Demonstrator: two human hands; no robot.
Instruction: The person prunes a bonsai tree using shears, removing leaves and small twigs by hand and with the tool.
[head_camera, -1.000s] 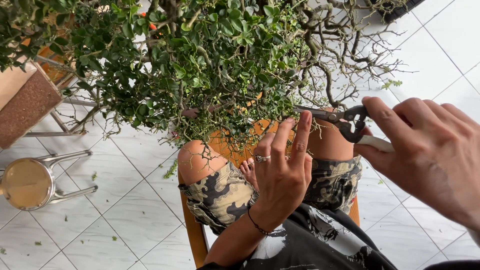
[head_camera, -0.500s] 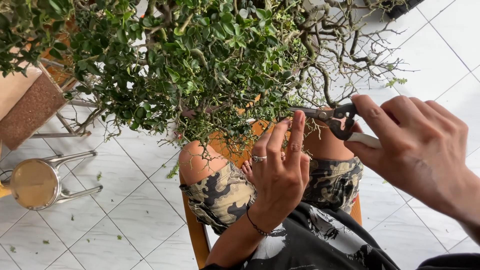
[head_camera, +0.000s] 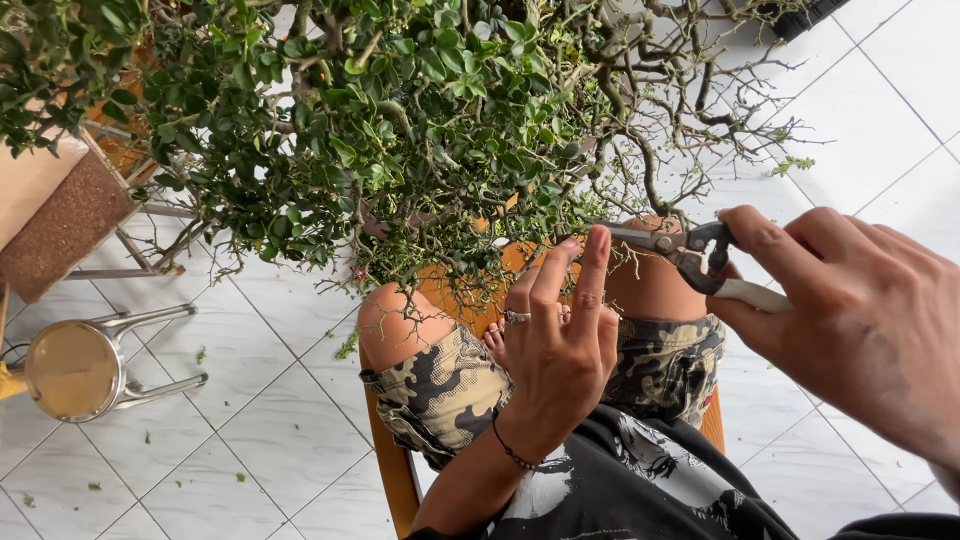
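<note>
White tiled floor (head_camera: 280, 440) spreads under everything, and green leaf clippings (head_camera: 150, 437) lie scattered on it, left of the left hand (head_camera: 560, 345). Farther left stands a round metal stool (head_camera: 75, 368) with a yellowish seat. An orange wooden seat (head_camera: 392, 480) rests on the tiles right below that hand. Bare tiles show above the right hand (head_camera: 860, 320).

No packages, no labels, no signs, no screens anywhere in view
</note>
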